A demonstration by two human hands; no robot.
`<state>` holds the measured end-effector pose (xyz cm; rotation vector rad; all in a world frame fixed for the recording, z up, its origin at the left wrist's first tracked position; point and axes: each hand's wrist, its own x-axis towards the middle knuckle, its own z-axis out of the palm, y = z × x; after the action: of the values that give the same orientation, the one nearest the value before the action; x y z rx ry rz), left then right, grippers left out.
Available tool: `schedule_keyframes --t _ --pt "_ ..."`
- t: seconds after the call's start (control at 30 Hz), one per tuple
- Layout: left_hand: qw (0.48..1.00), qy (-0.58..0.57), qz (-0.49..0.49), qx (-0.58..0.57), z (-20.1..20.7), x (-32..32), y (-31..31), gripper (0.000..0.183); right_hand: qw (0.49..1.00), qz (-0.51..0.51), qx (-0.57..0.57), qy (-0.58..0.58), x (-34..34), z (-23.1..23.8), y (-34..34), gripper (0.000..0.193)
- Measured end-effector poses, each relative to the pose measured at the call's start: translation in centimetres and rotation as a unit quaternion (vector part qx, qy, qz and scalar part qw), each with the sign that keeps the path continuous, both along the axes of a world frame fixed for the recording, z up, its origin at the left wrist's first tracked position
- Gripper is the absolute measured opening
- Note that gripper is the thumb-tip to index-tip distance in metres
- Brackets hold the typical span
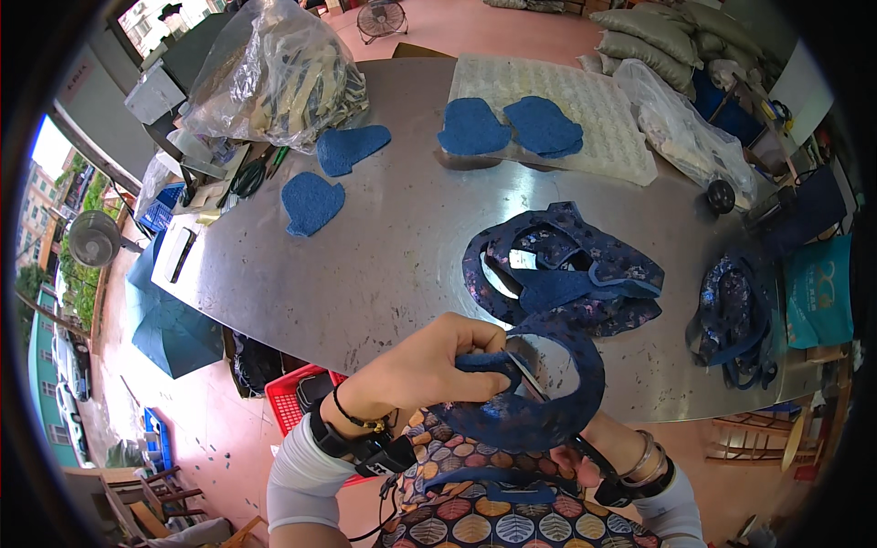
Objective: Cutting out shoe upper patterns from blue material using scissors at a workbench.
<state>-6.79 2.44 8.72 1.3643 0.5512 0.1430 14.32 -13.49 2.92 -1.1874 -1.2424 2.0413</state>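
Note:
My left hand (461,365) is closed, pinching the edge of a curved dark blue fabric piece (580,384) with a faint shiny pattern. The piece forms an open loop in front of my body, over the table's near edge. My right hand (598,443) is below it, closed around the black handle of scissors (530,376). Their metal blade shows through the loop beside my left fingertips; the fabric hides the middle of the scissors. Just beyond lies a pile of similar patterned dark blue pieces (630,260) on the metal table (393,247).
Blue felt-like cutouts (313,203) lie at left, others (475,126) on a pale textured sheet (585,87). Another dark bundle (731,306) and a teal bag (819,292) are at right. A plastic bag of scraps (274,78) stands far left. A red basket (290,397) sits below.

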Motion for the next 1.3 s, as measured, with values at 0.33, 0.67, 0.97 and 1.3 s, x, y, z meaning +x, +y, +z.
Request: schedule_keyframes --t 0.33,0.67,0.97,1.3 --pt "0.999 0.013 -0.009 0.042 -0.7 -0.1 0.8 0.014 0.999 -0.044 -0.020 -0.009 -0.1 0.5 0.1 0.072" --pt "0.988 -0.080 0.130 -0.037 -4.0 -4.1 -5.0 0.058 0.991 -0.112 0.071 -0.028 -1.0 -3.3 -0.1 0.054" --pt "0.895 -0.159 0.390 -0.148 -2.0 1.7 -5.3 0.018 0.990 -0.136 0.029 0.024 -2.6 -0.7 -0.2 0.085" --pt "0.946 -0.102 0.305 -0.051 -1.0 0.9 -4.4 0.020 0.997 -0.046 0.044 0.047 -1.6 -0.9 -0.6 0.086"
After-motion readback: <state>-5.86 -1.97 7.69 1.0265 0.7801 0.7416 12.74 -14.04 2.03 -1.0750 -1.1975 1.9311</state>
